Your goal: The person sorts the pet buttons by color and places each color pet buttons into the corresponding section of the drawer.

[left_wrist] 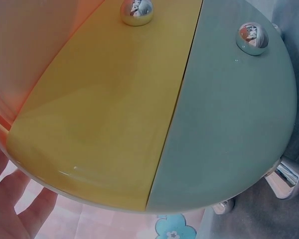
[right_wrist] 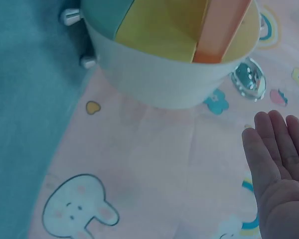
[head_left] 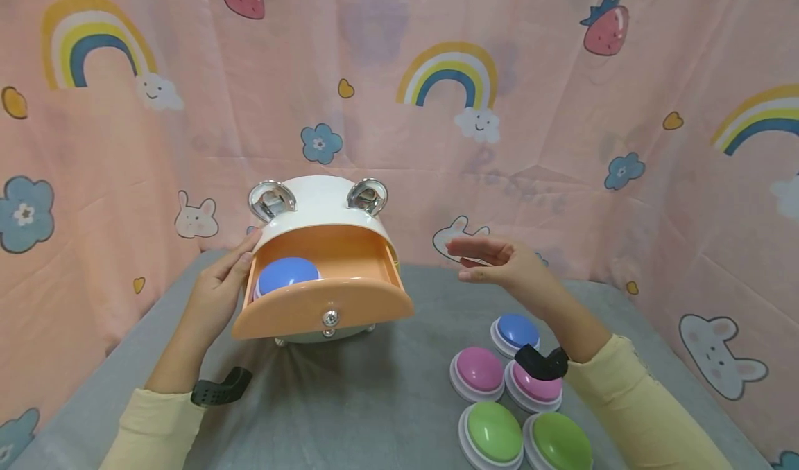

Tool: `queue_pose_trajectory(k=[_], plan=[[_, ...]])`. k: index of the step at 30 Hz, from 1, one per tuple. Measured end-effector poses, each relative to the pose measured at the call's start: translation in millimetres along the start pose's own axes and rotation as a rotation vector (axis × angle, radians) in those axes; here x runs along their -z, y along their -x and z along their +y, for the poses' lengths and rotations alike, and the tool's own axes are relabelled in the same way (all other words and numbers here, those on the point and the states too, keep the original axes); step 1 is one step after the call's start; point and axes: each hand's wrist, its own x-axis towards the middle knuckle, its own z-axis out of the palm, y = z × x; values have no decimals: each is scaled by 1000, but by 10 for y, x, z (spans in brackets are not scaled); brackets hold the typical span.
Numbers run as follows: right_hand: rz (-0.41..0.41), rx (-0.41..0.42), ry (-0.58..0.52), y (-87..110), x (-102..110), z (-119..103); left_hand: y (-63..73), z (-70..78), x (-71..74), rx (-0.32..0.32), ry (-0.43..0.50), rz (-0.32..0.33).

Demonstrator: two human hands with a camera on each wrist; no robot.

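A round white mini drawer cabinet [head_left: 318, 199] with two silver ear-like rings stands on short silver feet. Its orange top drawer [head_left: 324, 303] is pulled out, and a blue dome button [head_left: 288, 274] sits in the drawer's left side. Below are a yellow drawer [left_wrist: 104, 109] and a grey-green drawer [left_wrist: 224, 114], both closed, with silver knobs. My left hand [head_left: 218, 290] rests its fairly straight fingers against the cabinet's left side. To the right of the cabinet, my right hand [head_left: 493, 262] hovers in the air, fingers extended, holding nothing.
Several dome buttons on white bases lie at the right on the grey cloth [head_left: 374, 414]: a blue one [head_left: 518, 331], pink ones [head_left: 479, 369] and green ones [head_left: 495, 432]. The right forearm passes over part of them. A pink patterned curtain [head_left: 543, 137] hangs behind.
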Motion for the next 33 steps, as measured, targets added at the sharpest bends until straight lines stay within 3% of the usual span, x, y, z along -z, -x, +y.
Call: queue_pose_trajectory(k=[18,33], plan=[[98,-104,59,514,228,593,3,15,6,13,1,-10],[164,-161,51,710,414,958,7,3,6,16,-1,-13]])
